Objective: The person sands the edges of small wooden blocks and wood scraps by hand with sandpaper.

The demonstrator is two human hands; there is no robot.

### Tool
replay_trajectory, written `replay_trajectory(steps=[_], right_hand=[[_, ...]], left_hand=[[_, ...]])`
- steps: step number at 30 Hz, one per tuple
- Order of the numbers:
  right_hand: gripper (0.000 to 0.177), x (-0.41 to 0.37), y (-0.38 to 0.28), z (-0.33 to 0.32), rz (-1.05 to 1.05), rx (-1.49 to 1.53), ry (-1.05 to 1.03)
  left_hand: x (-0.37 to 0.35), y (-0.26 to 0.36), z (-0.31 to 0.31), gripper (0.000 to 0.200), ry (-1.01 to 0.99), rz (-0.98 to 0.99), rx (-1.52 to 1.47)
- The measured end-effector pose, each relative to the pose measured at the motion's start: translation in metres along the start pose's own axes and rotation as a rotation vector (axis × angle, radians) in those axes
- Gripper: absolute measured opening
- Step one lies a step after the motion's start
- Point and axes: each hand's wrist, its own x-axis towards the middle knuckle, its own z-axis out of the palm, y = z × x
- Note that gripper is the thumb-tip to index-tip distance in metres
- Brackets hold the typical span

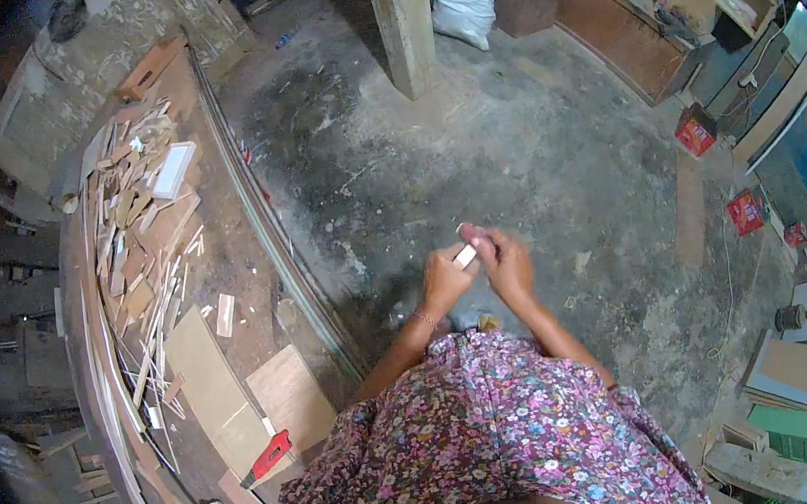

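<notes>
Pinched between both hands, a small white piece, out in front of the flowered dress and above the concrete floor. Left hand closed on its lower end, fingers curled tight against it. Right hand meeting the upper end, fingers bent in close and touching it. Well off to the left, a long desk strewn with wood strips, with a white tray and a red-handled tool.

Both hands up front: left hand and right hand pinch a small white piece between fingertips; workbench off left.
</notes>
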Motion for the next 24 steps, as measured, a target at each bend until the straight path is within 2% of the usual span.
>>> replay_trajectory(steps=[2, 4, 7, 10, 16, 18, 21, 22, 24], right_hand=[[0.028, -0.001, -0.004, -0.004, 0.021, 0.103, 0.046], [0.03, 0.004, -0.008, -0.01, 0.071, 0.245, 0.103], [0.039, 0.012, 0.001, -0.015, 0.231, 0.384, 0.047], [0.053, 0.012, -0.008, -0.028, 0.293, 0.436, -0.022], [0.065, 0.008, -0.017, -0.027, 0.3, 0.452, -0.128], [0.067, 0.009, -0.015, -0.027, 0.306, 0.462, -0.151], [0.069, 0.012, -0.023, -0.04, 0.452, 0.643, -0.345], [0.069, 0.013, -0.022, -0.039, 0.45, 0.669, -0.311], [0.069, 0.012, -0.019, -0.034, 0.447, 0.72, -0.244]], left_hand=[[0.008, 0.012, -0.005, 0.019, 0.016, 0.104, -0.114], [0.013, 0.011, -0.007, 0.018, -0.019, 0.096, -0.167], [0.015, 0.022, -0.014, 0.019, -0.085, 0.129, -0.177], [0.015, 0.021, -0.012, 0.019, -0.075, 0.161, -0.203], [0.016, 0.025, -0.017, 0.019, 0.008, 0.377, -0.035], [0.015, 0.028, -0.02, 0.019, 0.009, 0.392, 0.001], [0.014, 0.03, -0.021, 0.019, 0.0, 0.418, -0.002], [0.015, 0.03, -0.021, 0.019, -0.001, 0.432, -0.012], [0.012, 0.029, -0.017, 0.022, -0.071, 0.317, -0.092]])
